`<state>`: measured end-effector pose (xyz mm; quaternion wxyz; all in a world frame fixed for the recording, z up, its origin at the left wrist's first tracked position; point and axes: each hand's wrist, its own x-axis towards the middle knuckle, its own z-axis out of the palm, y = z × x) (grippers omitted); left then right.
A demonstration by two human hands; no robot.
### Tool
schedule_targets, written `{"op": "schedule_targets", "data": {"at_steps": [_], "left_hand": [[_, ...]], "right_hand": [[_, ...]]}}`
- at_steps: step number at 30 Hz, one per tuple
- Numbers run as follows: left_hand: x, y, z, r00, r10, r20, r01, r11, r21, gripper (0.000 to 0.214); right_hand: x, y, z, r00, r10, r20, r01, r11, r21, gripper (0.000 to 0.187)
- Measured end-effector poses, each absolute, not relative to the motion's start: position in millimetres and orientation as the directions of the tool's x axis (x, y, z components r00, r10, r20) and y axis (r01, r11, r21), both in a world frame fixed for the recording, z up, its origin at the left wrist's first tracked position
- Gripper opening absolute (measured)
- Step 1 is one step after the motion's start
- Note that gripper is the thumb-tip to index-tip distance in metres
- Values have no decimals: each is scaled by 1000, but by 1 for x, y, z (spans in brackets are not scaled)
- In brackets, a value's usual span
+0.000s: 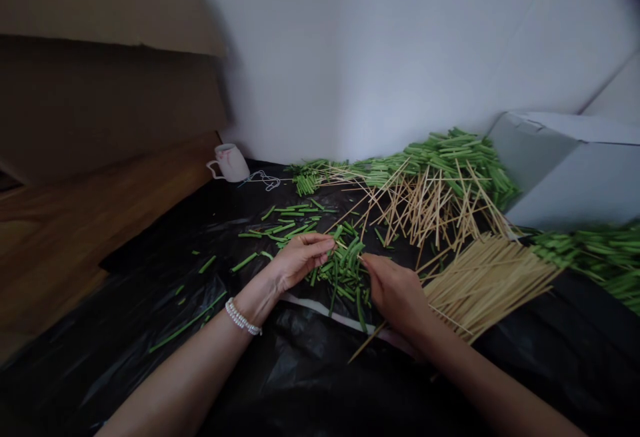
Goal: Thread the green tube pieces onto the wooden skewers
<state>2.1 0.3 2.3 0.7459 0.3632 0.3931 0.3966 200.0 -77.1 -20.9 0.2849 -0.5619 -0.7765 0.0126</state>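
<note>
My left hand [305,257], with a beaded bracelet on its wrist, is closed in a pinch at the pale tip of a thin wooden skewer. Green stem pieces [350,250] sit between my two hands, around the skewer. My right hand [397,290] has its fingers closed round the skewer on the other side; most of the stick is hidden by the fist. Below both hands lies a loose heap of cut green stems [345,287]. Another stick [367,343] pokes out beneath my right hand.
Skewers loaded with green stems [450,157] are piled along the white wall. A bundle of bare skewers [490,283] lies at the right. A white mug [231,163] and string [267,180] stand at the back left. Black plastic sheeting [280,370] covers the surface. Boxes [575,170] flank it.
</note>
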Motion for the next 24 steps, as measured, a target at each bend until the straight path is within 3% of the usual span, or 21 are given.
{"op": "schedule_targets", "data": {"at_steps": [11, 17, 21, 24], "left_hand": [[6, -3, 0, 376, 872, -315, -279, 430, 859, 22], [13, -10, -1, 380, 874, -303, -253, 413, 875, 24], [2, 2, 2, 337, 922, -189, -194, 265, 945, 25], [-18, 20, 5, 127, 992, 2, -15, 0, 1000, 21]], "right_hand": [[198, -76, -20, -201, 894, 401, 814, 380, -440, 27], [197, -76, -20, -241, 880, 410, 827, 407, -389, 29], [202, -74, -20, -196, 864, 464, 854, 383, -353, 30], [206, -72, -19, -150, 842, 518, 858, 372, -356, 29]]}}
